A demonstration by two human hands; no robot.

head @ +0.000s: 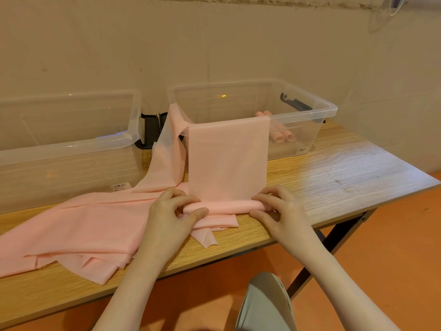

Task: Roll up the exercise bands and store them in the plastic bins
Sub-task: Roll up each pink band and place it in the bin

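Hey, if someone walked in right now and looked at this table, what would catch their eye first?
Probably the pink band draped over the front wall of the right clear bin and running down to the wooden table, where the left hand and right hand grip its rolled end. Next, the loose pink bands piled on the table's left, in front of the left clear bin.

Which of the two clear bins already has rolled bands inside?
The right bin, with a band draped over its rim, holds pink rolls; the left bin shows none.
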